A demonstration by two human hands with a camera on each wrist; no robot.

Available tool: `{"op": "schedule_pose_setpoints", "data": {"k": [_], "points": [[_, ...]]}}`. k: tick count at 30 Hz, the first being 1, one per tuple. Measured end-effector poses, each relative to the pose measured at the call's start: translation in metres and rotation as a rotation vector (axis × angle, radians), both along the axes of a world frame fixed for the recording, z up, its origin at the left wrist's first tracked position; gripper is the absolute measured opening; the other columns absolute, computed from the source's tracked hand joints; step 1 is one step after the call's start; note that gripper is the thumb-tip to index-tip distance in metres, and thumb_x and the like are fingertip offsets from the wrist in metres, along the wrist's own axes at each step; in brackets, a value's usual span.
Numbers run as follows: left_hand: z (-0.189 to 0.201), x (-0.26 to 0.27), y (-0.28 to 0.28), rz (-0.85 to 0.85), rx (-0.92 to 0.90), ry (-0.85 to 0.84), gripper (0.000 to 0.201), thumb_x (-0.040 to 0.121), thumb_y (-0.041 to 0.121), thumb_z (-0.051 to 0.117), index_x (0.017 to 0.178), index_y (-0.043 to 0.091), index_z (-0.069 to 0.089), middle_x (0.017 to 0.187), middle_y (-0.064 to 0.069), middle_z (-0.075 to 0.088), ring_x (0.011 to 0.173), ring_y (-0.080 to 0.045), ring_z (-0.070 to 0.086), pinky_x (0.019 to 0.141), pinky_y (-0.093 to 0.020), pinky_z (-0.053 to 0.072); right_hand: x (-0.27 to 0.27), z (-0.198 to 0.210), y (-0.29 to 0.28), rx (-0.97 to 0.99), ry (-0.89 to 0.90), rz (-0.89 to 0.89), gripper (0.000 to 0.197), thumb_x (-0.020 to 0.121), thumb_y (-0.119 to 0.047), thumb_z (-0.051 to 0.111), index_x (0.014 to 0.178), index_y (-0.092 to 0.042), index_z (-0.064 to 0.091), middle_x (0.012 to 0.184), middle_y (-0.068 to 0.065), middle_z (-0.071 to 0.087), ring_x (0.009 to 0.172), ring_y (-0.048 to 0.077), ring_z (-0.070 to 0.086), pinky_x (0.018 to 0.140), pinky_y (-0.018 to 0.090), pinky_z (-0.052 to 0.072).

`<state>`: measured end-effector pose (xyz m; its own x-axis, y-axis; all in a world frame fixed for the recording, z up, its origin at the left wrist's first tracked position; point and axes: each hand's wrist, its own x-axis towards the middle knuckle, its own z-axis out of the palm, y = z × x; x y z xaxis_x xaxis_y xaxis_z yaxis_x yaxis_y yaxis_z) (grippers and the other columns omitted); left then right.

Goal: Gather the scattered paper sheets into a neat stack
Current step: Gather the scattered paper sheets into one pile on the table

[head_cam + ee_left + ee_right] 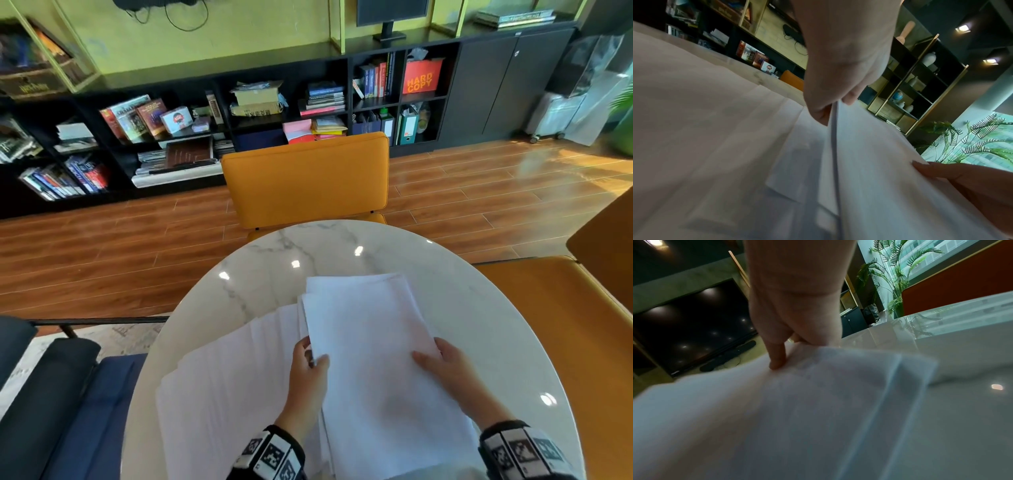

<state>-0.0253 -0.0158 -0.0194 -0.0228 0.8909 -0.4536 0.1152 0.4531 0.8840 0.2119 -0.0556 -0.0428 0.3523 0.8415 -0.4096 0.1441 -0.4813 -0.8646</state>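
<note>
A bundle of white paper sheets (370,346) lies lengthwise on the round marble table (479,308). My left hand (310,363) pinches the bundle's left edge, thumb on top, which the left wrist view shows close up as the paper bundle (869,162) lifted slightly. My right hand (442,363) grips the right edge, thumb on top, fingers underneath; the right wrist view shows this hand (789,337) on the paper bundle (777,410). More white sheets (226,377) lie fanned out to the left, partly under the bundle.
An orange chair (305,178) stands at the table's far side, another orange seat (565,325) on the right, a dark blue seat (85,394) on the left. Black bookshelves (205,130) line the far wall.
</note>
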Motion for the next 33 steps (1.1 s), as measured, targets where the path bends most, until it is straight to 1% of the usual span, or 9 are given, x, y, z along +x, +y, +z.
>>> {"op": "schedule_pose_setpoints", "data": {"k": [5, 9, 11, 13, 16, 22, 26, 30, 33], "points": [[-0.017, -0.025, 0.004, 0.071, -0.087, 0.266, 0.05, 0.085, 0.009, 0.052, 0.135, 0.01, 0.048, 0.133, -0.01, 0.05, 0.121, -0.025, 0.052, 0.099, -0.036, 0.045, -0.003, -0.019, 0.013, -0.102, -0.17, 0.027, 0.04, 0.082, -0.008, 0.066, 0.119, 0.001, 0.055, 0.112, 0.021, 0.066, 0.096, 0.033, 0.063, 0.082, 0.039, 0.05], [-0.022, -0.035, 0.008, 0.128, -0.107, 0.332, 0.015, 0.069, 0.012, 0.048, 0.082, 0.016, 0.056, 0.09, -0.007, 0.055, 0.074, -0.02, 0.054, 0.074, -0.031, 0.044, -0.004, -0.026, 0.022, -0.17, -0.306, 0.081, 0.052, 0.082, -0.013, 0.066, 0.129, -0.001, 0.045, 0.123, 0.022, 0.058, 0.11, 0.037, 0.057, 0.09, 0.04, 0.045], [-0.03, -0.036, 0.013, 0.1, -0.149, 0.369, 0.035, 0.071, 0.013, 0.049, 0.103, 0.007, 0.061, 0.109, -0.015, 0.061, 0.094, -0.031, 0.063, 0.083, -0.038, 0.051, -0.006, -0.028, 0.028, -0.202, -0.379, 0.129, 0.054, 0.081, -0.017, 0.066, 0.129, -0.004, 0.046, 0.124, 0.021, 0.057, 0.11, 0.037, 0.057, 0.093, 0.045, 0.046], [-0.035, -0.035, 0.02, 0.068, -0.194, 0.432, 0.048, 0.072, 0.014, 0.049, 0.117, 0.001, 0.058, 0.121, -0.022, 0.06, 0.108, -0.038, 0.061, 0.089, -0.044, 0.052, -0.009, -0.029, 0.033, -0.232, -0.445, 0.166, 0.055, 0.08, -0.02, 0.067, 0.129, -0.005, 0.047, 0.125, 0.022, 0.054, 0.111, 0.038, 0.055, 0.094, 0.045, 0.046], [-0.037, -0.035, 0.028, 0.043, -0.169, 0.478, 0.035, 0.075, 0.015, 0.051, 0.106, 0.004, 0.064, 0.106, -0.018, 0.065, 0.095, -0.035, 0.063, 0.08, -0.038, 0.054, -0.018, -0.028, 0.035, -0.249, -0.51, 0.213, 0.054, 0.08, -0.024, 0.067, 0.129, -0.007, 0.049, 0.122, 0.019, 0.051, 0.111, 0.037, 0.054, 0.095, 0.041, 0.045], [-0.042, -0.025, 0.023, 0.081, -0.089, 0.423, 0.041, 0.084, 0.013, 0.055, 0.123, 0.001, 0.051, 0.121, -0.021, 0.054, 0.106, -0.038, 0.057, 0.09, -0.042, 0.05, -0.034, -0.031, 0.028, -0.225, -0.556, 0.249, 0.05, 0.079, -0.027, 0.067, 0.126, -0.011, 0.054, 0.12, 0.013, 0.053, 0.113, 0.032, 0.049, 0.095, 0.037, 0.043], [-0.044, -0.024, 0.015, 0.09, -0.031, 0.292, 0.043, 0.087, 0.01, 0.055, 0.127, 0.004, 0.043, 0.118, -0.015, 0.059, 0.102, -0.034, 0.06, 0.083, -0.035, 0.047, -0.043, -0.032, 0.021, -0.203, -0.569, 0.267, 0.052, 0.081, -0.027, 0.065, 0.129, -0.012, 0.051, 0.123, 0.012, 0.054, 0.115, 0.031, 0.049, 0.095, 0.035, 0.042], [-0.037, -0.026, 0.011, 0.079, -0.025, 0.23, 0.034, 0.085, -0.002, 0.045, 0.118, 0.005, 0.051, 0.088, -0.005, 0.062, 0.065, -0.019, 0.056, 0.051, -0.022, 0.041, -0.045, -0.03, 0.015, -0.139, -0.399, 0.148, 0.046, 0.082, -0.013, 0.063, 0.127, -0.008, 0.052, 0.123, 0.014, 0.06, 0.108, 0.029, 0.056, 0.089, 0.036, 0.047], [-0.031, -0.025, 0.001, 0.033, 0.012, 0.194, 0.04, 0.087, -0.001, 0.044, 0.123, 0.016, 0.05, 0.092, 0.005, 0.064, 0.071, -0.014, 0.06, 0.056, -0.02, 0.043, -0.041, -0.022, 0.009, -0.077, -0.208, 0.063, 0.044, 0.083, -0.005, 0.062, 0.126, -0.009, 0.053, 0.116, 0.014, 0.065, 0.094, 0.024, 0.059, 0.078, 0.032, 0.046]]}}
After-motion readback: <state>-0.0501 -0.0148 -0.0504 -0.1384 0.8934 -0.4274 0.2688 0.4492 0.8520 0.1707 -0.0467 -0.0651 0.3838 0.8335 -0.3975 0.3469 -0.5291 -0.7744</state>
